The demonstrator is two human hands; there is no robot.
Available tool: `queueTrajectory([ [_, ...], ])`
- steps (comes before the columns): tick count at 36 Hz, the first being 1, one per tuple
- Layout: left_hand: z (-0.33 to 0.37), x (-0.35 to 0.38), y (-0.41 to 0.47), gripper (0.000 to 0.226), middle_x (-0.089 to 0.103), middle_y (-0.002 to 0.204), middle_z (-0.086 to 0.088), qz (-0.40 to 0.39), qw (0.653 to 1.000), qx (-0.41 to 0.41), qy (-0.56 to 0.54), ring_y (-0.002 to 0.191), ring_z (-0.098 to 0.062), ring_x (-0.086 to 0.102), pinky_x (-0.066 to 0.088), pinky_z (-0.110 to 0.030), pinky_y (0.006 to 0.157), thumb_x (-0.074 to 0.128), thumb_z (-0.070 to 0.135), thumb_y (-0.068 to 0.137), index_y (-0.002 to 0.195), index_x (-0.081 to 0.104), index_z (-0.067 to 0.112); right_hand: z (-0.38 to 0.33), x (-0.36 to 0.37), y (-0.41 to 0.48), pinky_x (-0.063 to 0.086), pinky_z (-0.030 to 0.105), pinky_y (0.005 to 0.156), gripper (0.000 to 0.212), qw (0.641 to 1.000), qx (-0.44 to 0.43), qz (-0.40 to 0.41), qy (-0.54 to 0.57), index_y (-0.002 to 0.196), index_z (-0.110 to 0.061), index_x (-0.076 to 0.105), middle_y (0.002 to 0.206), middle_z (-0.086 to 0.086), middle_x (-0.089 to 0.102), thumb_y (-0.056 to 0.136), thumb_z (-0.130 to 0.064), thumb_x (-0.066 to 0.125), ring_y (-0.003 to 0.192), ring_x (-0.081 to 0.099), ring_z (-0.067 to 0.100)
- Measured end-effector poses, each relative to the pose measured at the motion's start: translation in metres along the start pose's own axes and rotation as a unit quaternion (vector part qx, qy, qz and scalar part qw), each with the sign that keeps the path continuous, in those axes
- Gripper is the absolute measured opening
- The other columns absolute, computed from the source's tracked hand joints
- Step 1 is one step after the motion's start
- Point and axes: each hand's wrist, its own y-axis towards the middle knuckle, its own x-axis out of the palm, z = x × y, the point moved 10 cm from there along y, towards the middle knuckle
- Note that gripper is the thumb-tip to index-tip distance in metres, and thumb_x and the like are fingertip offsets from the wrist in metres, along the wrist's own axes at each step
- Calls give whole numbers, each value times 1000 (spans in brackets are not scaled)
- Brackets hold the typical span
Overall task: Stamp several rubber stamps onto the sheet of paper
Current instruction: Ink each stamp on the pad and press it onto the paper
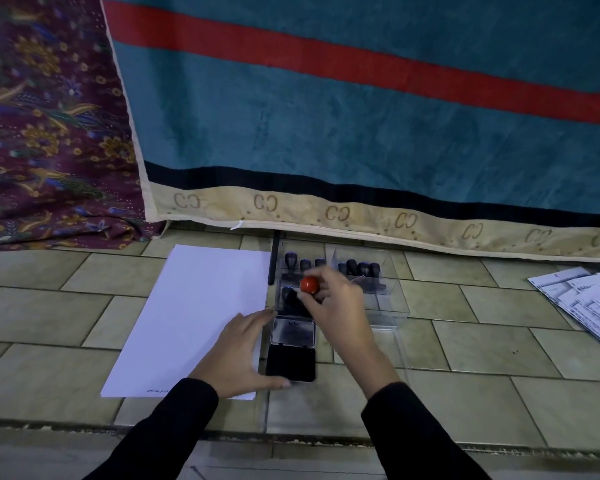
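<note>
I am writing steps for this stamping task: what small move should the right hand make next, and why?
Probably bring the red-knobbed stamp down onto the open ink pad. The right hand grips it over the stamp box, the pad lies close by, and the paper looks almost unmarked.

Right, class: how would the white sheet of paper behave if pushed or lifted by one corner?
The sheet of paper lies flat and thin, so it would probably flop if lifted. On the smooth floor tiles it likely slides easily; the left hand resting on its edge seems to steady it.
</note>
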Motion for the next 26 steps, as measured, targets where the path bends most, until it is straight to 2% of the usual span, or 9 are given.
queueTrajectory([
  [5, 4, 3, 2, 118, 8, 156, 22, -26, 999, 13, 39, 142, -6, 10, 14, -39, 120, 60, 91, 46, 145, 17, 44, 1, 17, -38, 53, 14, 79, 35, 998, -17, -62, 0, 110, -22, 61, 105, -6, 64, 78, -16, 74, 84, 61, 4],
  [9, 7, 1, 2, 119, 5, 156, 23, -22, 998, 19, 57, 138, 3, 6, 7, -33, 120, 58, 92, 47, 147, 19, 40, 6, 24, -52, 55, 24, 81, 29, 997, -23, -80, -2, 105, -19, 63, 102, -3, 64, 78, -15, 74, 86, 62, 8],
  [12, 9, 0, -2, 120, -1, 153, 29, -12, 996, 30, 84, 140, 5, 3, 0, -30, 119, 52, 94, 50, 149, 8, 40, 9, 25, -57, 55, 24, 80, 29, 996, -25, -83, 1, 104, -19, 63, 101, -3, 64, 78, -15, 74, 86, 62, 8],
  [15, 9, 1, -8, 120, -10, 151, 30, -4, 993, 30, 115, 136, 15, -11, -9, -27, 118, 45, 96, 54, 147, -9, 44, 8, 24, -60, 54, 22, 80, 29, 996, -30, -82, 2, 106, -20, 63, 102, -6, 63, 78, -15, 73, 86, 62, 8],
  [17, 8, 0, -12, 119, -15, 148, 34, 4, 992, 27, 122, 133, 19, -18, -12, -26, 117, 43, 97, 54, 146, -12, 45, 6, 24, -62, 54, 22, 80, 28, 996, -36, -83, 7, 107, -19, 64, 102, -5, 63, 80, -15, 71, 87, 62, 8],
  [19, 6, 1, -15, 118, -18, 146, 36, 7, 992, 26, 125, 132, 19, -21, -15, -24, 116, 42, 97, 55, 146, -10, 45, 3, 25, -64, 54, 20, 81, 26, 995, -46, -85, 6, 108, -19, 64, 102, -5, 63, 82, -16, 68, 88, 61, 6],
  [23, 5, 2, -18, 116, -7, 152, 30, 15, 990, 32, 135, 138, 14, -14, -11, -28, 119, 40, 96, 58, 150, 4, 37, -2, 26, -67, 53, 22, 82, 23, 994, -59, -88, 1, 108, -17, 65, 101, -3, 64, 85, -18, 65, 91, 60, 6],
  [26, 5, 1, -18, 112, -3, 153, 30, 26, 992, 30, 121, 140, 12, -10, -8, -30, 120, 42, 95, 58, 150, 8, 39, -4, 26, -67, 53, 24, 82, 22, 994, -67, -89, -2, 107, -16, 65, 102, -2, 64, 85, -16, 64, 93, 60, 7],
])
